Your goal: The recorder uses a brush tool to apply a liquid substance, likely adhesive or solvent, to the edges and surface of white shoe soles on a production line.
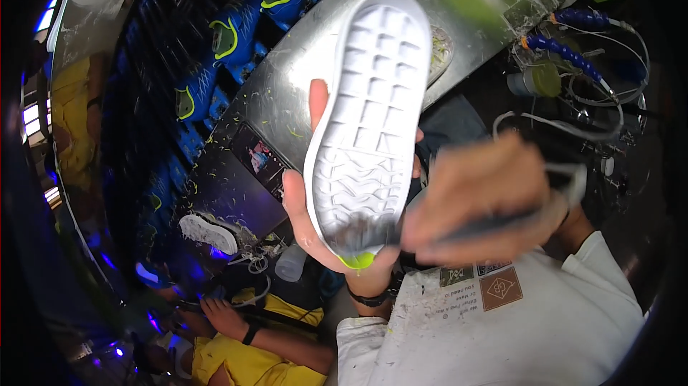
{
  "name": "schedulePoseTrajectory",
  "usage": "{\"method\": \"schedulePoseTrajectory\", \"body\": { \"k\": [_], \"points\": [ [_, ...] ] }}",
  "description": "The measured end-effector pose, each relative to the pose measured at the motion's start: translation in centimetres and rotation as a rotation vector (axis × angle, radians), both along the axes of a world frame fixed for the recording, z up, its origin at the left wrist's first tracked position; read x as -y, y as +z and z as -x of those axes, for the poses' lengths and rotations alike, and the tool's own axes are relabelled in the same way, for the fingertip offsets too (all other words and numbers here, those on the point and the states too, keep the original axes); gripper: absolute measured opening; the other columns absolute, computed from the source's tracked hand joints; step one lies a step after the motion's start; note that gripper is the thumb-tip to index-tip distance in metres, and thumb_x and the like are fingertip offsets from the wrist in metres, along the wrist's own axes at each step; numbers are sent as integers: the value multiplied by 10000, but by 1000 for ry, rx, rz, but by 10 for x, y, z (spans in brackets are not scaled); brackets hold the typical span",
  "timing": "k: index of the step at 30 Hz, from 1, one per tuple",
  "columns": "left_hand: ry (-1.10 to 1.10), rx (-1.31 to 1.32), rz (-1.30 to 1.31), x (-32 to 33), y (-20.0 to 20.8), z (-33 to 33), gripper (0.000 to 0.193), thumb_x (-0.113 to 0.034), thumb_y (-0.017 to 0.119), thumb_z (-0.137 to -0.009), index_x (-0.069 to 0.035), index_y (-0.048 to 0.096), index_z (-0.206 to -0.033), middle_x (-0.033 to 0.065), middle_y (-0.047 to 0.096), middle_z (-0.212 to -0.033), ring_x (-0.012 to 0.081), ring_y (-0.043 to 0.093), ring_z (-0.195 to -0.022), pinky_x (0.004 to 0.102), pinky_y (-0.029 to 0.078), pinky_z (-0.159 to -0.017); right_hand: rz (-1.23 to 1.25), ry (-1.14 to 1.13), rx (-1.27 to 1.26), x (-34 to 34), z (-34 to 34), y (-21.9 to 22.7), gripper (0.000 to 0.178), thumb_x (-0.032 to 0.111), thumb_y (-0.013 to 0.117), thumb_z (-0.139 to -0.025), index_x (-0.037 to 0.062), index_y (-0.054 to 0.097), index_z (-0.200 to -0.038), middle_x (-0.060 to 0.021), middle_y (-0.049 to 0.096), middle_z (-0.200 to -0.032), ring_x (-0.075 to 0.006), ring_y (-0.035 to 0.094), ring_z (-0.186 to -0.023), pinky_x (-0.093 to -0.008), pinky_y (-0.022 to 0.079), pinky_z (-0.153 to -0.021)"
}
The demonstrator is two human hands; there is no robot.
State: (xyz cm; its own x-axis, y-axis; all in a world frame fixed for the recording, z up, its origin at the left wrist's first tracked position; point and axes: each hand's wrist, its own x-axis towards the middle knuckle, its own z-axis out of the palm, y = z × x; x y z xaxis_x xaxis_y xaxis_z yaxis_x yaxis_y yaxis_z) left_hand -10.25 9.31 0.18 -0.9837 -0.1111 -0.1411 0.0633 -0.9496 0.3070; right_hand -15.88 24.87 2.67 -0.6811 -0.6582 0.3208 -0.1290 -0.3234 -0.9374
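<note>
One sole [376, 106] held by partly hidden left hand [307, 234]; right hand [484, 199] grasps dark brush [383, 234], both blurred.

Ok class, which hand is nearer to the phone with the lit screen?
Left. The left hand, holding the white sole, appears just right of the phone; the right hand, gripping a blurred brush, is farther off, across the sole.

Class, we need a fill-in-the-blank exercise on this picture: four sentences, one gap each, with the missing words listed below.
The left hand holds a sole coloured mostly ____.
The right hand holds a brush near the sole's lime-____ tip.
A phone lies to the ____ of the sole.
The shoes at upper left are mainly ____.

Missing words: white; green; left; blue.
</note>
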Motion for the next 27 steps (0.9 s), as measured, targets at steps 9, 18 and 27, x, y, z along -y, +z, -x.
{"method": "schedulePoseTrajectory", "body": {
  "k": [9, 18, 27],
  "points": [
    [-134, 143, 230, 4, 28, -2, 1002, -563, 509, -835, 58, 141, -1530, 273, 229, -1560, 341, 248, -1461, 386, 159, -1199, -174, 43, -225, -16, 0, 16, 235, -47, 762, -704, -15, 719, -933, -129, 684, -825, -177, 663, -612, -262, 500, -489],
    [61, -104, -100, 14, 15, -2, 902, -653, 549, -879, -169, 204, -1558, 304, 439, -1404, 447, 575, -1035, 451, 522, -758, -142, -69, 233, 14, -4, 31, 315, -35, 855, -662, 4, 754, -958, -116, 701, -774, -137, 664, -643, -244, 491, -551],
    [112, 23, -86, 25, 21, -1, 833, -508, 393, -913, -13, 172, -1545, 225, 396, -1493, 386, 505, -1265, 454, 472, -950, -71, -181, 308, 23, 28, 41, 186, -15, 796, -728, -31, 725, -898, -92, 717, -829, -136, 668, -739, -236, 496, -662]
  ]
}}
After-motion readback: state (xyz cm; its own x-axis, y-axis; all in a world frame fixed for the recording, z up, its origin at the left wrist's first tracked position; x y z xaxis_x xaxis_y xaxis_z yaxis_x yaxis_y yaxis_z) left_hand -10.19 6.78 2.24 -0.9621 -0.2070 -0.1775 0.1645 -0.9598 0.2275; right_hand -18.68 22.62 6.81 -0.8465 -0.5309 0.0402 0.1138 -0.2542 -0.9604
